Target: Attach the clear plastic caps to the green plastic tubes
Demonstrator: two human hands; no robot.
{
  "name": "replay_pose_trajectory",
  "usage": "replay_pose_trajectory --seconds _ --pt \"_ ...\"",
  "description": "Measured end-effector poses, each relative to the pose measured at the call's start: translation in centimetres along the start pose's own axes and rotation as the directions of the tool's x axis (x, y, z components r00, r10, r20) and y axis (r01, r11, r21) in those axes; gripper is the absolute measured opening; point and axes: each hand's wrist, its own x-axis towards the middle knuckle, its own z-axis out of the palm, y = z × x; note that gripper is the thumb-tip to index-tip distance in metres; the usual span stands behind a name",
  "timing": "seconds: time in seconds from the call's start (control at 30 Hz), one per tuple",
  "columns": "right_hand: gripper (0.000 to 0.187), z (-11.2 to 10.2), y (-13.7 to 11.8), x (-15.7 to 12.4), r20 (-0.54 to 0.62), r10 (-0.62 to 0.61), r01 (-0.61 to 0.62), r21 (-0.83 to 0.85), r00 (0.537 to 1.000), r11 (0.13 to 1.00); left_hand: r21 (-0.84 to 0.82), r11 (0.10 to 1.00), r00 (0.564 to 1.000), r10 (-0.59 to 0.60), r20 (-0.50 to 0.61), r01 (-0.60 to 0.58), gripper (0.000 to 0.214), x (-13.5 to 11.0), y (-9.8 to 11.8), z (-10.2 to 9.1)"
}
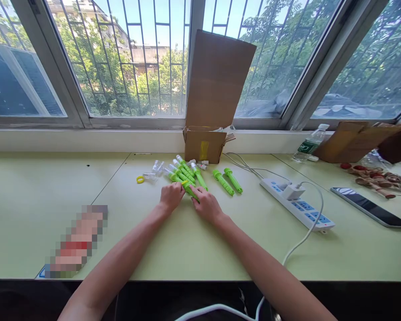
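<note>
Several green plastic sticks with clear caps [184, 173] lie in a bunch on the pale green table [53, 196]. My left hand [171, 196] is curled, fingers closed at the near end of the bunch. My right hand [205, 204] rests beside it, fingers pinched on the lower end of one green stick [190, 189]. Two more green sticks without caps [227, 181] lie apart to the right. Loose clear caps [155, 170] and a yellow ring [140, 179] lie to the left of the bunch.
A small open cardboard box [203, 145] stands by the window sill behind the sticks. A white power strip [297, 206] with a charger and cable lies to the right, then a phone [370, 207], a water bottle [309, 145] and more cardboard [350, 140].
</note>
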Motion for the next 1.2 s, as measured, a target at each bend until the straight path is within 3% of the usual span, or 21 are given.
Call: replay_pose_trajectory --seconds 0.3,0.6,0.93,1.2 --pt "0.053 0.4 0.0 0.2 0.000 0.058 -0.058 0.023 0.998 0.998 0.078 0.994 0.993 0.074 0.088 -0.081 0.025 0.3 0.2 -0.5" --pt "0.053 0.3 -0.1 0.2 0.006 0.069 -0.069 0.009 0.998 0.998 0.012 0.998 0.992 0.056 0.109 -0.057 0.021 0.4 -0.1 -0.5" --pt "0.051 0.4 0.1 0.2 -0.001 0.057 -0.057 0.015 0.998 0.998 0.090 0.988 0.991 0.125 0.056 -0.129 0.021 0.6 -0.9 -0.6" --pt "0.051 0.6 0.5 0.2 0.007 -0.004 0.004 0.034 1.000 0.999 0.063 0.993 0.995 0.096 0.042 -0.098 0.022 0.5 -0.7 -0.1"
